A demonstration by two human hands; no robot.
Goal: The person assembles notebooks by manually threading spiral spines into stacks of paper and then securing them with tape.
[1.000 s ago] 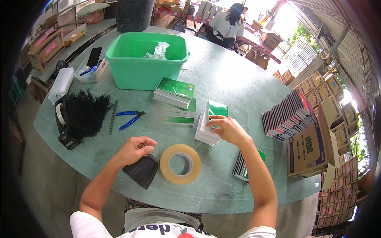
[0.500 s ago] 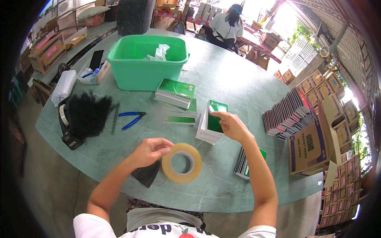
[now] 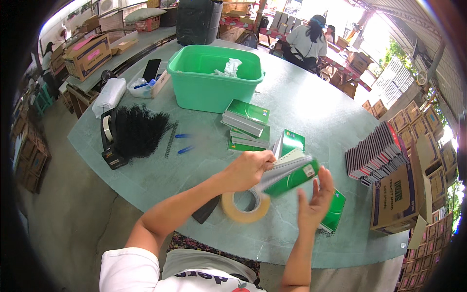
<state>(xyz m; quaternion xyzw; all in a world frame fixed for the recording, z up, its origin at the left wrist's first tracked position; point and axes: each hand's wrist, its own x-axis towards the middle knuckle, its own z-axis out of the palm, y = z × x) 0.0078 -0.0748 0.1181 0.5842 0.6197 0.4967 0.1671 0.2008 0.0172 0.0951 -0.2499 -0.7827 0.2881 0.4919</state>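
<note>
My left hand [image 3: 248, 170] is closed on the spine end of a green-covered spiral notebook [image 3: 290, 174], held tilted above the table. Beside the notebook's right end my right hand [image 3: 316, 199] is raised with the palm up and the fingers spread, at most brushing the cover. A roll of tan packing tape [image 3: 245, 208] lies flat just below my left hand, with a flat black piece [image 3: 206, 210] to its left. Another green notebook [image 3: 335, 219] lies under my right wrist, and one more [image 3: 292, 140] stands upright behind.
The round grey-green table [image 3: 311, 102] carries a green plastic tub [image 3: 214, 80], a stack of green notebooks [image 3: 245, 120], a heap of black spiral bindings [image 3: 138, 129], a tape dispenser [image 3: 108, 141] and blue-handled pliers [image 3: 185, 143]. Standing notebooks [image 3: 377, 155] and a cardboard box [image 3: 399, 197] are right. A person [image 3: 306, 41] sits beyond.
My left hand left the black piece and tape roll and took hold of the notebook. The notebook rose off the table, and my right hand let go and opened beside it.
</note>
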